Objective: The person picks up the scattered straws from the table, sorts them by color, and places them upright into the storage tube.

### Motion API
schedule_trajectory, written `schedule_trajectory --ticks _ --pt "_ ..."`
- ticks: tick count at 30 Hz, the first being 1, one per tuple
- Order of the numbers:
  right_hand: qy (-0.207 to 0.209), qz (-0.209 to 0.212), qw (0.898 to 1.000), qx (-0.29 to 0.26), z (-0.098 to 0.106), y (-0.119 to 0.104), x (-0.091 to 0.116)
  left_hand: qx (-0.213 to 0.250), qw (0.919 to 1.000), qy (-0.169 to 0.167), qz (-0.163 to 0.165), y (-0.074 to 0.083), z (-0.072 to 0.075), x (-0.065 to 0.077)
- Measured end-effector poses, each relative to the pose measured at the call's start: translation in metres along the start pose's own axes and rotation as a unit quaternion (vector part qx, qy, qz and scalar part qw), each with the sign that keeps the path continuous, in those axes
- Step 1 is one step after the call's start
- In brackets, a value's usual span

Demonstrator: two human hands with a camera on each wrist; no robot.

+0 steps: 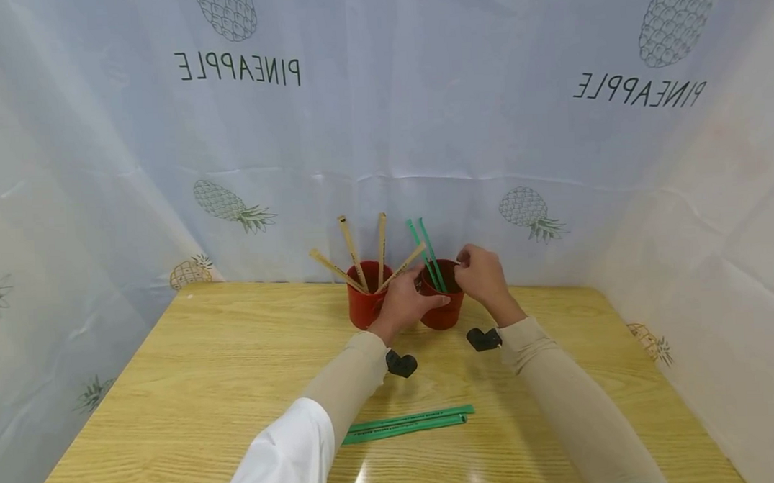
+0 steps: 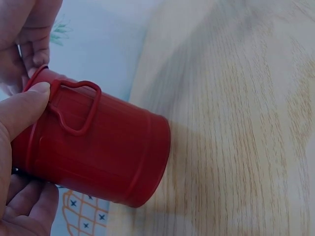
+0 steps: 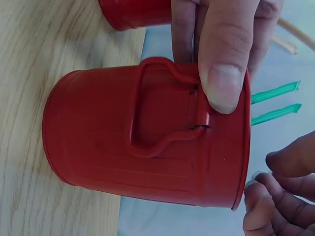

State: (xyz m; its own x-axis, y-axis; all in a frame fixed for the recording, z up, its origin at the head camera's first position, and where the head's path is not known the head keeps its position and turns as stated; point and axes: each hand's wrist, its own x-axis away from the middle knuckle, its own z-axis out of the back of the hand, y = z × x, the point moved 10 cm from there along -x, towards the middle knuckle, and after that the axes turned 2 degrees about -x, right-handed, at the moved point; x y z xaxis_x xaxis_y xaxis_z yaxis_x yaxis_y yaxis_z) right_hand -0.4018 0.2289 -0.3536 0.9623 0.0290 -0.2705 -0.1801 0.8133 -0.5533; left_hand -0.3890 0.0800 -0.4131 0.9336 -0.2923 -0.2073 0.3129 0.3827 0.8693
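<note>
My left hand [image 1: 408,302] grips the right-hand red bucket [image 1: 443,315] by its upper part, thumb over the handle [image 3: 138,108] near the rim. Two green wrapped straws [image 1: 431,254] stand in this bucket, leaning left. My right hand [image 1: 484,277] is at the bucket's right rim with its fingers curled. In the right wrist view, its fingertips [image 3: 258,201] are close to the rim; whether they pinch anything is not clear. Just left stands a second red bucket [image 1: 364,311], with several tan wrapped straws [image 1: 349,243] fanned out inside.
More green wrapped straws [image 1: 408,423] lie side by side on the wooden table [image 1: 237,378], partly behind my left sleeve. Black heart-shaped pieces [image 1: 402,364] show at both cuffs. A pineapple-print cloth [image 1: 382,126] hangs behind the table and along its sides.
</note>
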Motion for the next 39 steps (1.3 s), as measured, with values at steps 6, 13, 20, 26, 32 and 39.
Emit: schedule_trajectory --ticks 6,13,20,26,32,39 --pt "0.035 0.051 0.997 -0.035 0.01 -0.012 0.018 -0.002 1.0 0.0 0.003 -0.003 0.0 -0.001" --pt "0.039 0.112 0.99 -0.081 0.015 -0.029 0.06 -0.007 1.0 -0.002 0.004 -0.003 -0.001 -0.002" --pt "-0.015 0.101 0.988 -0.117 -0.005 -0.022 0.1 -0.009 0.9999 0.004 0.001 -0.001 0.001 0.0" --pt "-0.117 0.05 0.973 -0.195 -0.034 -0.005 0.132 -0.003 0.9999 0.003 0.017 -0.001 0.001 0.003" --pt "-0.238 0.088 0.95 -0.18 -0.072 -0.012 0.165 0.002 0.9995 -0.001 0.032 -0.003 0.002 0.005" --pt "-0.312 0.129 0.932 -0.129 -0.097 -0.023 0.186 -0.004 0.9993 -0.009 0.036 -0.005 0.0 0.006"
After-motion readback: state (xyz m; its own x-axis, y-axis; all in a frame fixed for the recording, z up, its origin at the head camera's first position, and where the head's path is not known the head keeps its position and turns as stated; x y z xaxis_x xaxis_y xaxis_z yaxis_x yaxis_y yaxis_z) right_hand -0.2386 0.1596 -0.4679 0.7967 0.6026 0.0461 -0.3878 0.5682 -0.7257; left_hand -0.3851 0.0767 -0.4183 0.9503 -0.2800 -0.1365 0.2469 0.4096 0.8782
